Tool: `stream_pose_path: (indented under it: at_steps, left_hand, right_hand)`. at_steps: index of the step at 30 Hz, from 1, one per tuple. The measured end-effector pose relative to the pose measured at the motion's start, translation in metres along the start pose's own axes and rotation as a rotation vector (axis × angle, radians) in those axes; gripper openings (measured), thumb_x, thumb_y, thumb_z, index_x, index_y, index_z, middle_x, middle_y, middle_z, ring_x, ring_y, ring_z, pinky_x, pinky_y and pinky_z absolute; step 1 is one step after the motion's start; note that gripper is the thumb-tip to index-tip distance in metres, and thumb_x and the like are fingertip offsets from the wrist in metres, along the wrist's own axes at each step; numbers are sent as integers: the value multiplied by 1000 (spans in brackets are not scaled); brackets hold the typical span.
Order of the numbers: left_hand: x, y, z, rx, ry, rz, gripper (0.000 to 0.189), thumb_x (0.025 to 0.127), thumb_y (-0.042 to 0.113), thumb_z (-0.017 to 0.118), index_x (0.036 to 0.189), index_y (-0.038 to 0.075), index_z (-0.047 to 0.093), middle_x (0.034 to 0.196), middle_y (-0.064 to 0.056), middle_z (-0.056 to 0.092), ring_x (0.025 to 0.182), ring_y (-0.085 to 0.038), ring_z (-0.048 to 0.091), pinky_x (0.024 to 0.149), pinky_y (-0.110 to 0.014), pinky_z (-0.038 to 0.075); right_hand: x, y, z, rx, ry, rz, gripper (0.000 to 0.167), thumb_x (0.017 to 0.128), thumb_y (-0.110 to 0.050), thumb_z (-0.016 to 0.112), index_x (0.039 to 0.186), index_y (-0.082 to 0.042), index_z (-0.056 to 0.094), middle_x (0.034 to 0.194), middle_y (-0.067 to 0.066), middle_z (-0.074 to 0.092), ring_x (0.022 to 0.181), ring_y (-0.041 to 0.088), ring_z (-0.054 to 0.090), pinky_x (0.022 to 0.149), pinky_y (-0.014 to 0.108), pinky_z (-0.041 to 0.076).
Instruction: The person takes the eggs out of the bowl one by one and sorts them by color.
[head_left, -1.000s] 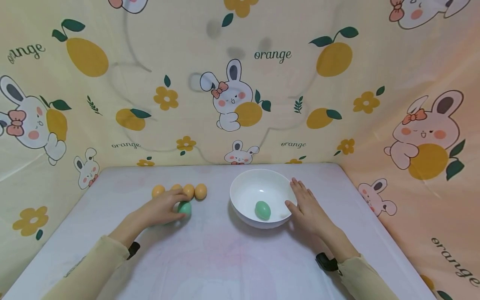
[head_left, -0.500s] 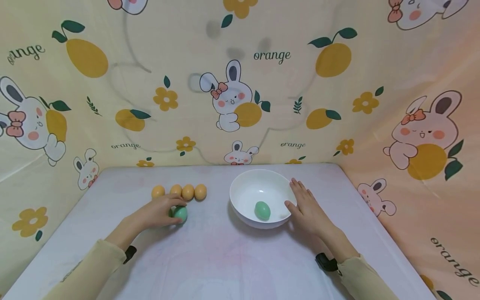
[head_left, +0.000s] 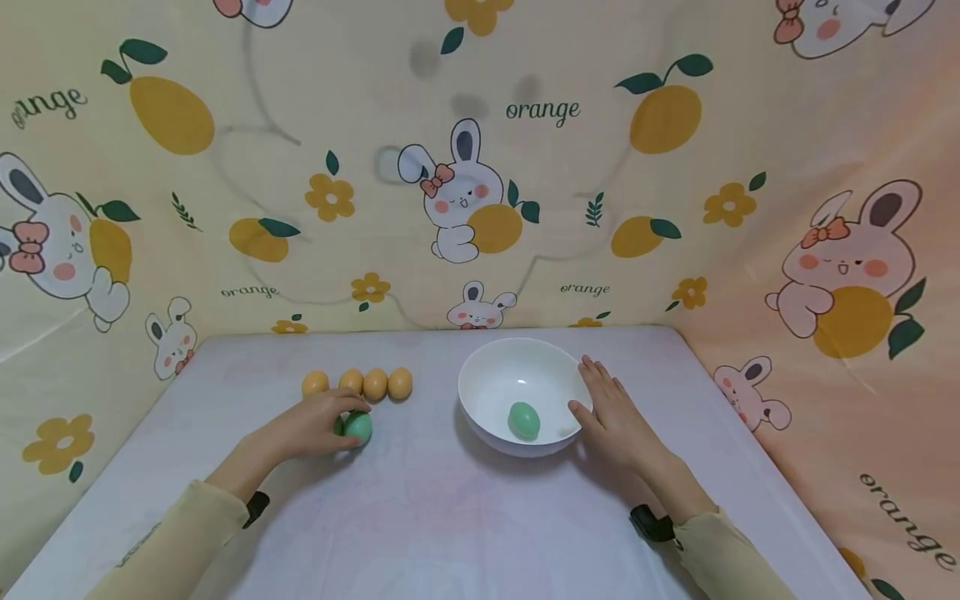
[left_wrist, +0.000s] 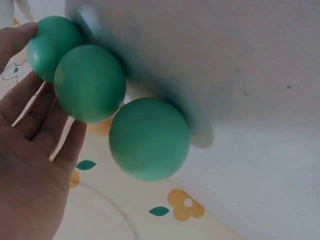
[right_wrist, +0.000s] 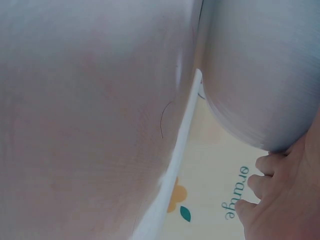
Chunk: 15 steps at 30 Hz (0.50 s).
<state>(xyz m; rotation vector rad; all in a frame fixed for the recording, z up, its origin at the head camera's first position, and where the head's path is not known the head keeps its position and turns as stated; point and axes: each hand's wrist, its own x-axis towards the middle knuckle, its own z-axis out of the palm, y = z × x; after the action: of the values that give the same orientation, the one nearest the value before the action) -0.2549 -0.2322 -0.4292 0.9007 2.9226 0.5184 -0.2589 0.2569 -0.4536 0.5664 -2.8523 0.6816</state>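
Note:
My left hand (head_left: 318, 423) pinches a green egg (head_left: 358, 427) between thumb and fingers, low over the table. In the left wrist view, the thumb and fingertips are on the farthest green egg (left_wrist: 51, 44). Two more green eggs, a middle one (left_wrist: 90, 84) and a nearer one (left_wrist: 150, 139), line up beside the palm; the hand mostly hides them in the head view. A white bowl (head_left: 480, 421) stands right of centre with one green egg (head_left: 524, 421) inside. My right hand (head_left: 618, 421) rests against the bowl's right side, fingers straight, thumb at the rim.
Behind the left hand sit several yellow-orange eggs (head_left: 400, 383) in a row, one of them apart at the left. A pale cloth covers the table (head_left: 450, 525). A printed curtain (head_left: 360, 108) with rabbits and oranges rises behind and at both sides.
My left hand and the pinched green egg have moved slightly left and toward me, uncovering more of the yellow-orange row. The right hand and the bowl stay in place.

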Motion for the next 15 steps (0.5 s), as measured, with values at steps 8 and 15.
stream_pose_path:
  at_steps: [8,15]
  left_hand:
    - [2,-1,0,15,-9,4,46,86,20,84,127,3,71,127,-11,68,110,-26,65,97,-48,56]
    - [2,-1,0,-2,7,-13,53,85,22,85,131,3,68,133,-14,66,123,-35,62,105,-54,51]
  right_hand:
    - [0,0,-1,0,-4,0,76,109,-44,46,163,3,21,172,19,16,158,43,11,124,65,13]
    - [0,1,0,2,-2,4,76,109,-44,46,163,3,21,172,18,16,158,42,12,125,64,13]
